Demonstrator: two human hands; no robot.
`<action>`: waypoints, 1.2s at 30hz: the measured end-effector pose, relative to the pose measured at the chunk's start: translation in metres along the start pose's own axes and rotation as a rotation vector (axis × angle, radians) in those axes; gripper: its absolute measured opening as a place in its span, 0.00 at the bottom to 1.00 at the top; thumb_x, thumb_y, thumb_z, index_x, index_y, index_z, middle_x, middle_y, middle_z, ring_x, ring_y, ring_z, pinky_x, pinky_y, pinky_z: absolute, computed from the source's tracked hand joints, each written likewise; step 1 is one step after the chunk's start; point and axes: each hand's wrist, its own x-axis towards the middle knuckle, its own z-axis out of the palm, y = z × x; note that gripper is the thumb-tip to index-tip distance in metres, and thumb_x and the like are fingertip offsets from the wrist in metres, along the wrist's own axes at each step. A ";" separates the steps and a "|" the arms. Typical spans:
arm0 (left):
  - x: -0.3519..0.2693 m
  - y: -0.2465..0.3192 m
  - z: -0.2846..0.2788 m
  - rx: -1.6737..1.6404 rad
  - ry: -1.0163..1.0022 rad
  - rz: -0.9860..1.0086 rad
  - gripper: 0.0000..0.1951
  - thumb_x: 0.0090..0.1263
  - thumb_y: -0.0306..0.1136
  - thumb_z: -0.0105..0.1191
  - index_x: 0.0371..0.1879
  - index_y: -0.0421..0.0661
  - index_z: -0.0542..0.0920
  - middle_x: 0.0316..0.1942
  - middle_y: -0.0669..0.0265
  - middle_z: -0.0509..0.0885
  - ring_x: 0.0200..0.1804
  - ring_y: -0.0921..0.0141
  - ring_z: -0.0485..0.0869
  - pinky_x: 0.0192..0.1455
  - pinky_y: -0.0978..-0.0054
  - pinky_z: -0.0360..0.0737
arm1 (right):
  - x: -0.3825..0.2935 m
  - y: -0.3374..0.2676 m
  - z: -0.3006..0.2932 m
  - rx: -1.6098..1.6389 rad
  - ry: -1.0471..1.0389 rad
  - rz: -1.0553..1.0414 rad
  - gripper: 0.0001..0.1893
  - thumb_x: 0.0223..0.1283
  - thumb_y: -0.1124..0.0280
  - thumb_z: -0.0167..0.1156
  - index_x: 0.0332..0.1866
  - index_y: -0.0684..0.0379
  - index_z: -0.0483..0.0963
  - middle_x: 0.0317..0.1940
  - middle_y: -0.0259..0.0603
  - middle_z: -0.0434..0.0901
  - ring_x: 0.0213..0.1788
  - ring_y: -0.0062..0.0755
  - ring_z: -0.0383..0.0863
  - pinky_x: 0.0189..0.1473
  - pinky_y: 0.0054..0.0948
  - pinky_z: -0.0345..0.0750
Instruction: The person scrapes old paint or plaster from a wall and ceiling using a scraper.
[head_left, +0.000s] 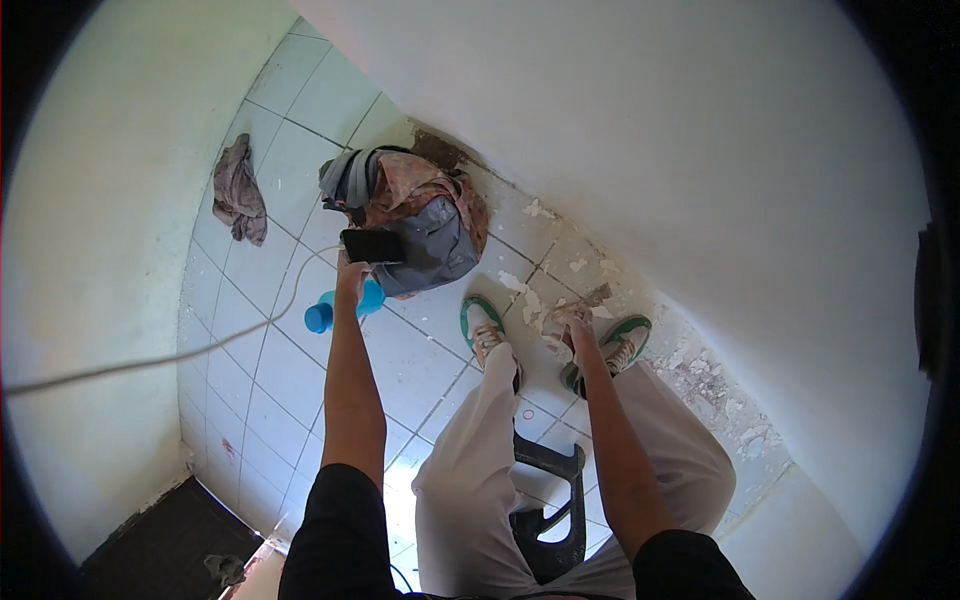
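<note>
My left hand is at the near edge of a dark smartphone, holding it over a grey and patterned backpack. A pale cable runs from the phone to the left edge of the view. Beside the same hand, a blue bottle lies on its side on the floor, partly covered by my forearm. Between my shoes, my right hand grips the handle of a scraper-like tool; the hand hides much of it.
Peeled paint flakes lie on the floor tiles along the right wall. A crumpled brown cloth rests near the left wall. A black plastic stool shows between my legs. At the lower left is a dark mat-like surface with a grey rag.
</note>
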 end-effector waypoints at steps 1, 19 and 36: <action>-0.002 -0.006 0.016 -0.013 -0.013 -0.016 0.32 0.50 0.12 0.50 0.59 0.43 0.67 0.44 0.59 0.78 0.47 0.62 0.81 0.55 0.60 0.81 | 0.007 0.004 -0.013 0.014 0.004 -0.038 0.25 0.55 0.72 0.59 0.57 0.48 0.59 0.43 0.43 0.74 0.35 0.39 0.82 0.29 0.38 0.86; 0.006 -0.004 0.040 -0.042 0.254 0.141 0.30 0.58 0.35 0.58 0.61 0.51 0.64 0.49 0.60 0.75 0.50 0.59 0.76 0.46 0.50 0.75 | -0.008 -0.006 -0.007 -0.063 0.004 0.040 0.25 0.55 0.69 0.62 0.56 0.44 0.59 0.48 0.44 0.71 0.38 0.43 0.82 0.29 0.45 0.85; -0.015 -0.001 0.038 0.202 0.103 -0.038 0.39 0.48 0.18 0.67 0.63 0.46 0.67 0.50 0.64 0.79 0.49 0.67 0.80 0.52 0.69 0.78 | 0.003 0.005 -0.019 -0.085 0.015 0.064 0.31 0.59 0.68 0.55 0.67 0.39 0.53 0.38 0.40 0.72 0.37 0.45 0.83 0.32 0.48 0.85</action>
